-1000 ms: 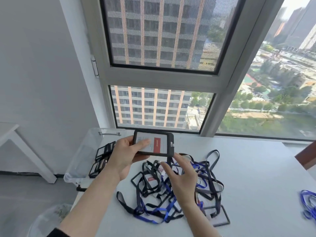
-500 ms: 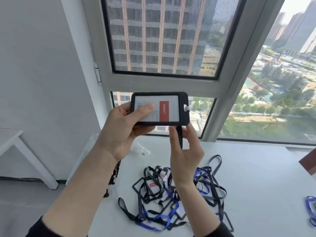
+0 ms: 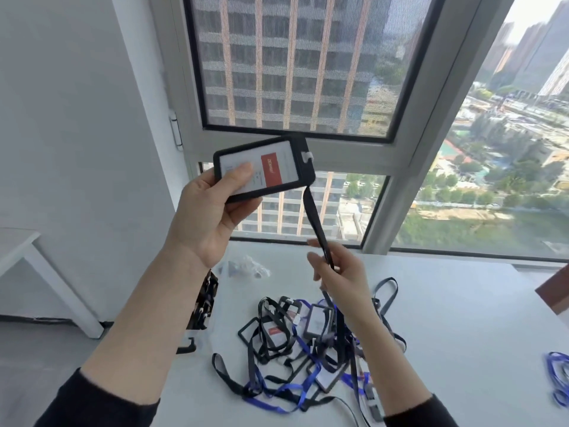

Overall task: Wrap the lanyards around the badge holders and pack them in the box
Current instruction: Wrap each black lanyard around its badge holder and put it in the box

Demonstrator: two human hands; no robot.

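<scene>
Up above the pile (image 3: 308, 343), well clear of it, gripped in the left hand (image 3: 209, 217): a badge holder (image 3: 264, 169) with a black frame and clear face, a white card with a red block inside, and a small white clip at one short end. Thumb laid flat on the face, fingers curled behind. Leaving the clip end, a black lanyard (image 3: 314, 223), running straight down to the right hand (image 3: 341, 272), pinched there between thumb and fingers just above the pile, then dropping on into it.

Left of the pile, mostly hidden behind the left forearm, a clear box (image 3: 200, 337) with several black holders (image 3: 205, 298) inside.

Long axis of the badge holder lying crosswise, nearly level, clip end pointing right and tipped slightly upward, face turned toward the camera. Pile itself a tangle of black and blue straps and more holders on the white table (image 3: 462, 318).
</scene>
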